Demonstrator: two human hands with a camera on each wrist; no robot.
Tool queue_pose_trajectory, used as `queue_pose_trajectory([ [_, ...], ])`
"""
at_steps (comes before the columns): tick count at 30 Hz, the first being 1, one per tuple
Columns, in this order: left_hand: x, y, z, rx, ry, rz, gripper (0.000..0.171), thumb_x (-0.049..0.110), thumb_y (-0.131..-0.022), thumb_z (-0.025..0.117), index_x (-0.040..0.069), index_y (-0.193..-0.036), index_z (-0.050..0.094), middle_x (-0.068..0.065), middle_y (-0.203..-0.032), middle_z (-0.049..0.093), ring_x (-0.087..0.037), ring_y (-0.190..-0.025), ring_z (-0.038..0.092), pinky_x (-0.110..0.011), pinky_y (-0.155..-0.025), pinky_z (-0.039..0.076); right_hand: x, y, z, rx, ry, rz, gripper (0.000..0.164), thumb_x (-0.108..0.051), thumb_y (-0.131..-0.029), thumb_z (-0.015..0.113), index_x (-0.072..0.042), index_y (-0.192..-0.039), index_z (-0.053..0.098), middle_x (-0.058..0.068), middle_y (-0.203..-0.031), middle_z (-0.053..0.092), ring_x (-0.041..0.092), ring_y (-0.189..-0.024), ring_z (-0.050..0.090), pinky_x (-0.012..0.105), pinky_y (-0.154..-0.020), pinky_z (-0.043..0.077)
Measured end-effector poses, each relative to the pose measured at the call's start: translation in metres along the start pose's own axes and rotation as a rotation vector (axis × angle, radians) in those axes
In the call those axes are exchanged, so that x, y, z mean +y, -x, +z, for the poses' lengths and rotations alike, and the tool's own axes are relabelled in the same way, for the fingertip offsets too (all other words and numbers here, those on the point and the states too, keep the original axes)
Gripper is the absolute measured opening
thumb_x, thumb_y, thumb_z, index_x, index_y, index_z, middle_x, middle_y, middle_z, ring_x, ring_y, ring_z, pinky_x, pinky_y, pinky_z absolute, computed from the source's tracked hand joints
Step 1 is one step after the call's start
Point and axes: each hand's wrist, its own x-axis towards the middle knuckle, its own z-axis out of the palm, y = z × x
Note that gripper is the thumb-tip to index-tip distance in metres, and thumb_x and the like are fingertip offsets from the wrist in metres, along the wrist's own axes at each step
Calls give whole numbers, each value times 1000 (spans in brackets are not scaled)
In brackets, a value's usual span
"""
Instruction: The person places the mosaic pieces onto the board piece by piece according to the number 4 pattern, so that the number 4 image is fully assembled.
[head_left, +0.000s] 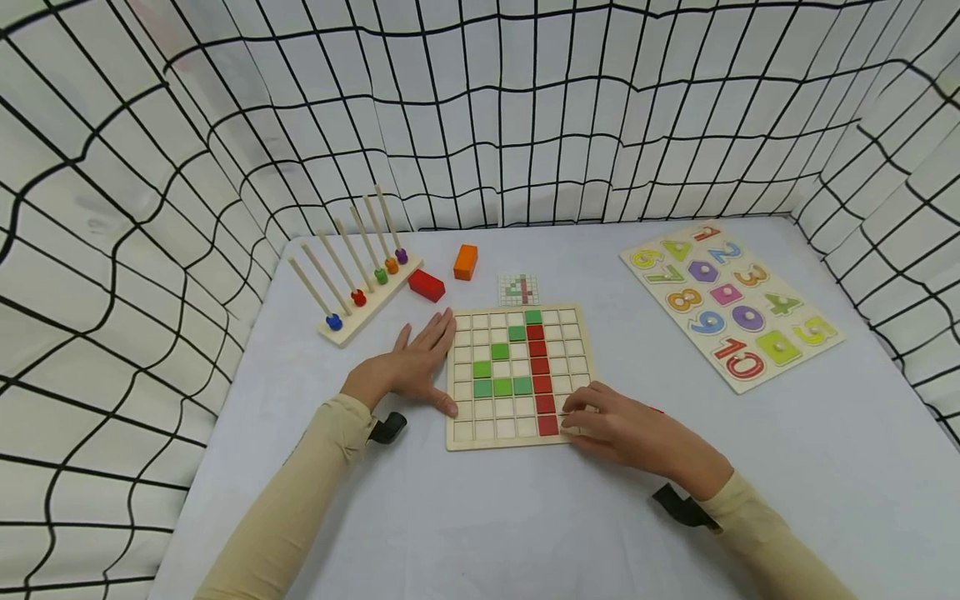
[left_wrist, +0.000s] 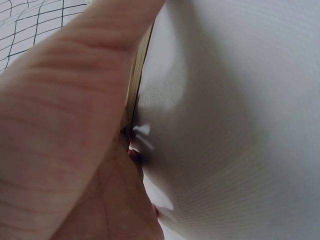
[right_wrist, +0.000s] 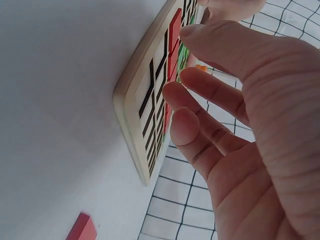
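Note:
A wooden grid board (head_left: 483, 430) lies flat on the table, with a column of red square tiles (head_left: 542, 384) and several green tiles (head_left: 502, 386) set in its cells. My left hand (head_left: 416, 367) rests along the board's left edge, thumb and fingers spread. In the left wrist view, the hand (left_wrist: 70, 115) hides most of the board. Over the lower right corner of the board is my right hand (head_left: 633, 429), fingers loosely bent by the lowest red tiles. The right wrist view shows nothing held between its thumb and fingers; whether the thumb touches a tile, I cannot tell.
Behind the board lies a small pattern card (head_left: 519, 290). Orange (head_left: 466, 262) and red (head_left: 427, 286) blocks sit near a peg stand (head_left: 348, 325) at left. A number puzzle (head_left: 731, 304) lies at right. A red piece (right_wrist: 82, 229) lies beside the board. Black netting (head_left: 480, 100) surrounds the table.

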Motion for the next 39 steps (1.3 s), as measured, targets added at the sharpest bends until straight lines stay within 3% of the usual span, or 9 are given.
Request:
queue_pose_trajectory([
  [19,-6,-5,6,-2,-14,-5,152,73,-76,85,8,-170,-16,-9,-180,-23,-31,-168,-22,-66,-132,-14,10,44,-22,56,62,69,40,-1,-70,97,-11,-104,78,5,-114,71,16,-104,65,26,-84,61],
  [32,7,5,-4,-4,-17,-10,149,66,-78,87,4,-170,-12,-13,-181,-19,-34,-169,-18,-68,-132,-11,17,79,-31,56,161,308,40,-2,-70,98,-13,-103,80,1,-111,68,18,-103,61,34,-81,64],
  [39,10,8,-7,-9,-32,-7,148,65,-80,87,3,-170,-12,-15,-181,-18,-36,-169,-16,-69,-132,-9,22,83,-26,77,159,301,39,1,-68,98,-11,-99,79,1,-104,67,17,-99,63,34,-80,64],
])
